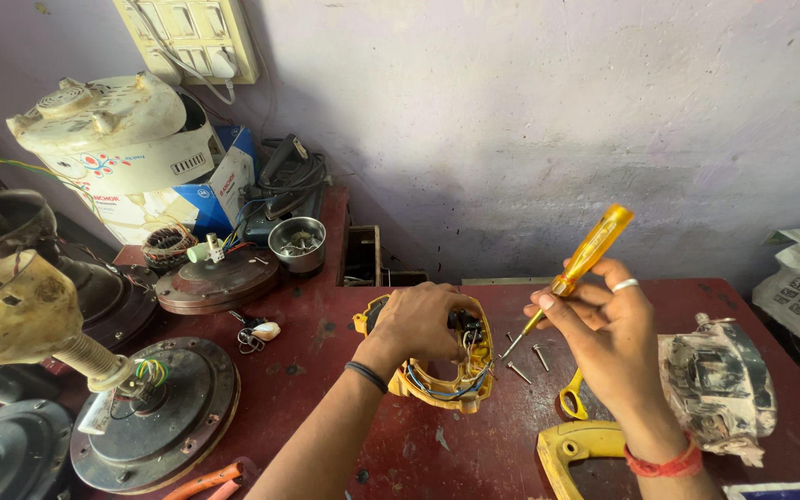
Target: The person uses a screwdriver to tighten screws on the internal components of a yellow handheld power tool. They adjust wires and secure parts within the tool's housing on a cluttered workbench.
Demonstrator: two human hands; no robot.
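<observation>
My left hand (418, 322) rests on an opened yellow tool housing (460, 375) on the red table (326, 370), its fingers inside among black parts and blue and white wires. My right hand (604, 329) holds a screwdriver (578, 268) with a clear orange handle, tilted, its tip pointing down toward the housing's right edge. Several loose screws (530, 356) lie on the table just below the tip. A yellow housing cover (571, 449) lies near my right wrist.
A dirty grey motor part (719, 384) sits at right. Ceiling fan motors (155, 412) fill the left side, with a brown disc (215, 278), a steel bowl (297, 243) and an old white appliance (118, 139) behind. Orange-handled pliers (201, 481) lie at the front edge. A switchboard (192, 37) hangs on the wall.
</observation>
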